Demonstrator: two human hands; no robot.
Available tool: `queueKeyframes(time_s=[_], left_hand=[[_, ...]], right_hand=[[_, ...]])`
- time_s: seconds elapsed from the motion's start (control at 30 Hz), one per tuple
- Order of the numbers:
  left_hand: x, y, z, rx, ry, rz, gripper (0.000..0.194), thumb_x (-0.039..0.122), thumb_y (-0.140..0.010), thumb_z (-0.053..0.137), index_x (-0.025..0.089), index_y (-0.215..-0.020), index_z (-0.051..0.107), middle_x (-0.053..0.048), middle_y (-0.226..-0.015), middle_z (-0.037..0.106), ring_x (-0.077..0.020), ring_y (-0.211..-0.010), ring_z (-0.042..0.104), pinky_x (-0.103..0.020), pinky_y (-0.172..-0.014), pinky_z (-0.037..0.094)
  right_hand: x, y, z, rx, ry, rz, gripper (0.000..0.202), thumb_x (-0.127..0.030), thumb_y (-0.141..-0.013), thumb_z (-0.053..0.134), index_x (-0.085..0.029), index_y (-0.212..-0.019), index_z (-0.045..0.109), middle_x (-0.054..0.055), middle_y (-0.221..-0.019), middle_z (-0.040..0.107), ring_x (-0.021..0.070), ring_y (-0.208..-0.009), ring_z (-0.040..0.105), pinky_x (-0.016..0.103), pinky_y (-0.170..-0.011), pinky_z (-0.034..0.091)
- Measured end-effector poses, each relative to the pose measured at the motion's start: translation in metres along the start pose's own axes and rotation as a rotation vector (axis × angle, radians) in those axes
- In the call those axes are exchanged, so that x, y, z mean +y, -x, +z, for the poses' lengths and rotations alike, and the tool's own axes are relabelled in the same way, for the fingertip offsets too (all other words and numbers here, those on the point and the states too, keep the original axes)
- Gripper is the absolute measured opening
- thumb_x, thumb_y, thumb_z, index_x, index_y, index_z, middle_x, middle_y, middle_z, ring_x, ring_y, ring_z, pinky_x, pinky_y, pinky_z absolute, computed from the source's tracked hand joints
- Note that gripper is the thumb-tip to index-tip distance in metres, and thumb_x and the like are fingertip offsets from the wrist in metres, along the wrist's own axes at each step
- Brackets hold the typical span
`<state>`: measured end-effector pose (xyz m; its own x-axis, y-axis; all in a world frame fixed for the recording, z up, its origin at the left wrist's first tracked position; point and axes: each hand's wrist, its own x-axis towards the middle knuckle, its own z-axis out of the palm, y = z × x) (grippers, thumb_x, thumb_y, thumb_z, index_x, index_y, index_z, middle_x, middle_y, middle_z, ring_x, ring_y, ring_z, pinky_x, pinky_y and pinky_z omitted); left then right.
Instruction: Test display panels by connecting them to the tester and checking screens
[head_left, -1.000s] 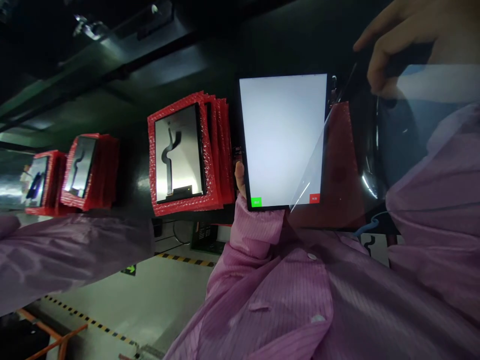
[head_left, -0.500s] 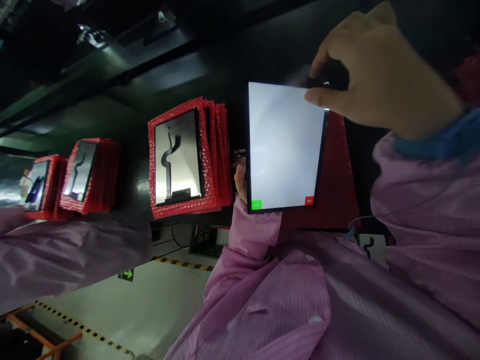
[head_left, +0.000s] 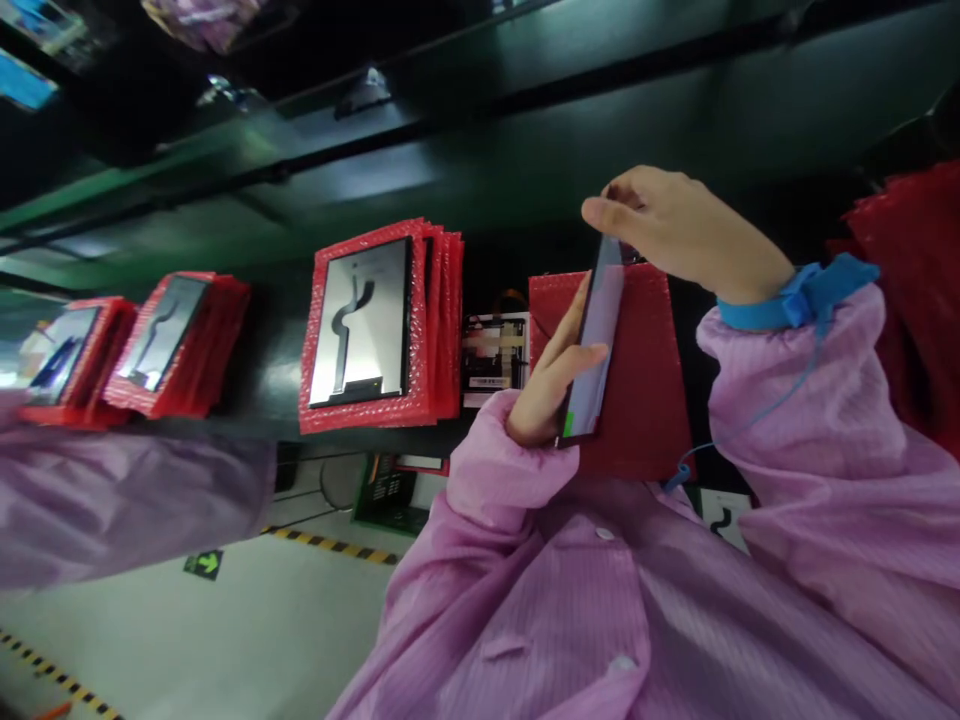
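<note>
A lit display panel [head_left: 602, 325] is tilted nearly edge-on, its bright face turned to the right and a green patch low on it. My left hand [head_left: 553, 385] grips its lower left side, thumb over the lit face and fingers behind. At the panel's upper end my right hand [head_left: 664, 225] is closed in a pinch on the edge, with a blue wrist strap [head_left: 787, 298] round that wrist. Under the panel lies a red bubble-wrap sheet [head_left: 649, 400]. Left of it is a small circuit board [head_left: 495, 355] with tape and a label.
A stack of red bubble-wrap sleeves [head_left: 442, 330] bears a panel [head_left: 364, 320] with a dark flex cable. Farther left stand more stacks [head_left: 191, 350], near a co-worker's sleeve [head_left: 135, 500]. Red wrap [head_left: 915, 290] is piled at right. A ledge [head_left: 420, 130] runs behind.
The panel has turned from facing me to nearly edge-on. My left hand has come into view at its side, and my right hand has moved down and slightly left to the upper edge.
</note>
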<state>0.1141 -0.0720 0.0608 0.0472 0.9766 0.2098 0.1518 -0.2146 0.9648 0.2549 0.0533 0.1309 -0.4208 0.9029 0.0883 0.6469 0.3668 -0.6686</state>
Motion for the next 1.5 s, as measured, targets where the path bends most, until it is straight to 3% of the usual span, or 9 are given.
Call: queueKeyframes(time_s=[0.13, 0.27, 0.33, 0.5, 0.8, 1.0, 1.23, 1.4, 1.5], left_hand=[[-0.007, 0.013, -0.003, 0.022, -0.074, 0.101, 0.048, 0.037, -0.104, 0.025, 0.029, -0.147, 0.045, 0.001, -0.153, 0.048, -0.0205, -0.147, 0.038, -0.041, -0.12, 0.039], [-0.034, 0.056, -0.033, 0.372, -0.646, 0.099, 0.032, 0.038, -0.1, 0.044, 0.021, -0.118, 0.065, -0.012, -0.136, 0.055, -0.0272, -0.131, 0.05, -0.048, -0.115, 0.039], [-0.053, 0.075, -0.046, 0.422, -0.916, 0.012, 0.032, 0.034, -0.1, 0.045, 0.018, -0.117, 0.066, -0.017, -0.132, 0.054, -0.0299, -0.127, 0.05, -0.051, -0.112, 0.039], [-0.08, 0.09, -0.054, 0.312, -1.107, -0.067, 0.041, 0.032, -0.101, 0.04, 0.016, -0.133, 0.059, -0.021, -0.139, 0.044, -0.0331, -0.128, 0.047, -0.054, -0.111, 0.04], [-0.081, 0.087, -0.052, 0.256, -1.175, -0.073, 0.046, 0.03, -0.101, 0.034, 0.022, -0.138, 0.06, -0.019, -0.143, 0.043, -0.0364, -0.129, 0.042, -0.06, -0.111, 0.038], [-0.079, 0.088, -0.054, 0.257, -1.107, -0.023, 0.047, 0.031, -0.102, 0.032, 0.019, -0.142, 0.054, -0.02, -0.149, 0.042, -0.0338, -0.139, 0.04, -0.058, -0.115, 0.035], [-0.078, 0.09, -0.056, -0.125, -1.035, 0.197, 0.053, 0.037, -0.1, 0.043, 0.02, -0.15, 0.04, -0.015, -0.152, 0.049, -0.0286, -0.149, 0.036, -0.058, -0.125, 0.018], [-0.084, 0.084, -0.052, -0.125, -1.026, 0.185, 0.053, 0.035, -0.101, 0.043, 0.017, -0.151, 0.038, -0.016, -0.154, 0.046, -0.0291, -0.15, 0.032, -0.06, -0.125, 0.021], [-0.087, 0.08, -0.054, -0.115, -0.967, 0.159, 0.056, 0.032, -0.102, 0.04, 0.015, -0.154, 0.031, -0.017, -0.155, 0.045, -0.0279, -0.151, 0.03, -0.058, -0.125, 0.021]], right_hand=[[0.011, -0.005, 0.001, 0.019, -0.054, 0.034, 0.037, -0.053, -0.087, 0.062, -0.022, -0.108, 0.063, 0.01, -0.113, 0.07, 0.0273, -0.102, 0.065, 0.043, -0.092, 0.048], [0.015, -0.006, -0.001, 0.004, -0.061, 0.07, 0.033, -0.052, -0.086, 0.063, -0.025, -0.106, 0.061, 0.01, -0.115, 0.07, 0.0288, -0.103, 0.065, 0.046, -0.094, 0.048], [0.014, -0.005, -0.002, -0.007, -0.045, 0.08, 0.032, -0.052, -0.086, 0.062, -0.027, -0.105, 0.061, 0.01, -0.115, 0.07, 0.0294, -0.103, 0.065, 0.048, -0.093, 0.048], [0.013, -0.004, -0.004, -0.008, -0.013, 0.077, 0.032, -0.054, -0.086, 0.06, -0.028, -0.104, 0.06, 0.01, -0.114, 0.069, 0.031, -0.103, 0.065, 0.05, -0.093, 0.048], [0.011, -0.001, -0.005, -0.02, -0.005, 0.07, 0.031, -0.053, -0.087, 0.059, -0.027, -0.104, 0.058, 0.009, -0.111, 0.069, 0.0296, -0.103, 0.065, 0.049, -0.094, 0.048], [0.005, 0.003, -0.002, 0.051, 0.043, 0.12, 0.043, -0.036, -0.088, 0.062, -0.013, -0.123, 0.056, 0.015, -0.126, 0.059, 0.0328, -0.12, 0.058, 0.051, -0.103, 0.046], [0.007, 0.035, -0.013, 0.134, 0.107, 0.164, 0.058, -0.016, -0.079, 0.06, -0.014, -0.135, 0.049, 0.008, -0.086, 0.066, 0.0361, -0.099, 0.067, 0.057, -0.095, 0.049], [0.015, 0.06, -0.04, 0.17, 0.119, 0.202, 0.073, -0.016, -0.081, 0.059, -0.015, -0.151, 0.04, 0.003, -0.075, 0.06, 0.0297, -0.086, 0.066, 0.055, -0.092, 0.051], [0.028, 0.058, -0.031, 0.186, -0.085, 0.187, 0.073, -0.018, -0.084, 0.058, -0.02, -0.154, 0.037, -0.002, -0.069, 0.053, 0.0214, -0.072, 0.062, 0.048, -0.083, 0.053]])
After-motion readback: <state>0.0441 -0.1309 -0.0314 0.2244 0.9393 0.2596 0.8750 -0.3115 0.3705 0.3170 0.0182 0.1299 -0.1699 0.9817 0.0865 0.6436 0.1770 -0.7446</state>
